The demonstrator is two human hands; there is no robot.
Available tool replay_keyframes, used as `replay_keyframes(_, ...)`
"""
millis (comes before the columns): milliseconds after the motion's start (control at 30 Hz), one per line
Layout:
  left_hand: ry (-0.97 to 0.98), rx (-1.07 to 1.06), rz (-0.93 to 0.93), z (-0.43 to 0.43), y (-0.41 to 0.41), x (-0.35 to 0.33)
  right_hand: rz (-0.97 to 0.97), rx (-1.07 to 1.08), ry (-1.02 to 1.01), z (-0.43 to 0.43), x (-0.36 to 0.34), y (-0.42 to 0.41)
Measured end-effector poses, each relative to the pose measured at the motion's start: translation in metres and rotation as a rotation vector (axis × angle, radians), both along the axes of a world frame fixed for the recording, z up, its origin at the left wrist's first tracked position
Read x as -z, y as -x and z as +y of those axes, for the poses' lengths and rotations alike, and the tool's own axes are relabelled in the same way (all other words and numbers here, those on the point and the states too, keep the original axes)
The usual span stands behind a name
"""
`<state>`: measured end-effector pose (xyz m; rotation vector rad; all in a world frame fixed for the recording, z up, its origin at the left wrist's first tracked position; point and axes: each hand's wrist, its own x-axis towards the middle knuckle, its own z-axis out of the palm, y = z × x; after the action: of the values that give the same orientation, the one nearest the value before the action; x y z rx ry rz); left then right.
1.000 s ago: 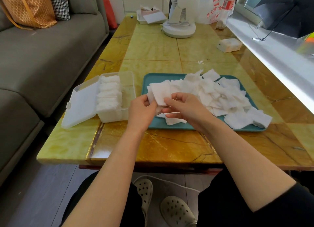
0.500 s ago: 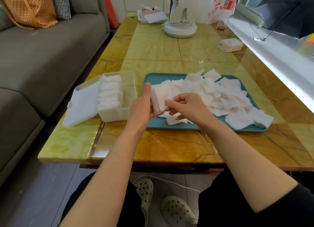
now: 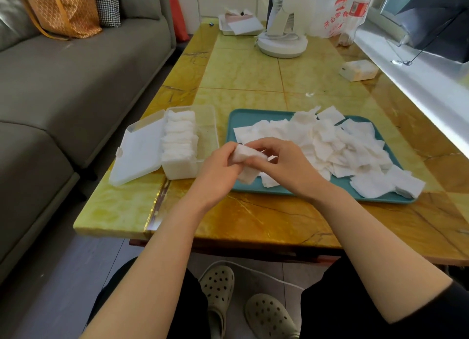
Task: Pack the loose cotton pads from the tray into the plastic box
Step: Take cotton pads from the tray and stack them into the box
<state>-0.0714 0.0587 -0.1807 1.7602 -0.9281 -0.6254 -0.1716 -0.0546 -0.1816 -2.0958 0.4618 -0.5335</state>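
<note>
1 wide-angle head-worn view, forward and down, close above the tray (image 3: 240,117) on the table (image 3: 243,69).

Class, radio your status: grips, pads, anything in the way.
Left grip and right grip hold pad stack above tray. Box open, part filled. Path clear.

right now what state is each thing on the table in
plastic box: open, partly filled, right side bare
lid: swung back to the left
packed pads: in a row along the box's left side
tray: heaped with loose pads, some overhanging its near right corner
held pads: small stack, above the tray's left end
left hand: grips the held pads
right hand: pinches the same pads
</note>
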Motion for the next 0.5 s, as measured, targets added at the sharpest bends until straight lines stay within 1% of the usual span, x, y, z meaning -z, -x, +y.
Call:
replay_keyframes(100, 0.048, -0.038, -0.018, 0.008, -0.005, -0.002, -0.012, -0.005, 0.020, 0.001, 0.000, -0.006)
replay_keyframes(167, 0.072, -0.141, -0.114, 0.013, -0.008, -0.004, -0.057, 0.046, 0.041, 0.002, -0.002, -0.009)
replay_keyframes(233, 0.066, -0.287, -0.261, 0.020, -0.019, -0.004, -0.108, 0.115, 0.013, 0.006, -0.005, -0.016)
replay_keyframes(267, 0.009, -0.343, -0.359, 0.024, -0.025, -0.003, -0.130, 0.147, -0.009, 0.007, -0.007, -0.020)
replay_keyframes(300, -0.088, -0.385, -0.460, 0.029, -0.030, -0.001, -0.147, 0.169, -0.012, 0.009, -0.009, -0.026)
replay_keyframes(367, -0.263, -0.430, -0.595, 0.037, -0.037, 0.001, -0.166, 0.166, 0.040, 0.011, -0.014, -0.038)
replay_keyframes(433, -0.305, -0.436, -0.640, 0.044, -0.041, 0.003, -0.145, 0.099, 0.141, 0.016, -0.019, -0.051)
replay_keyframes(500, -0.302, -0.427, -0.653, 0.047, -0.043, 0.006, -0.031, -0.008, 0.317, 0.017, -0.023, -0.064)
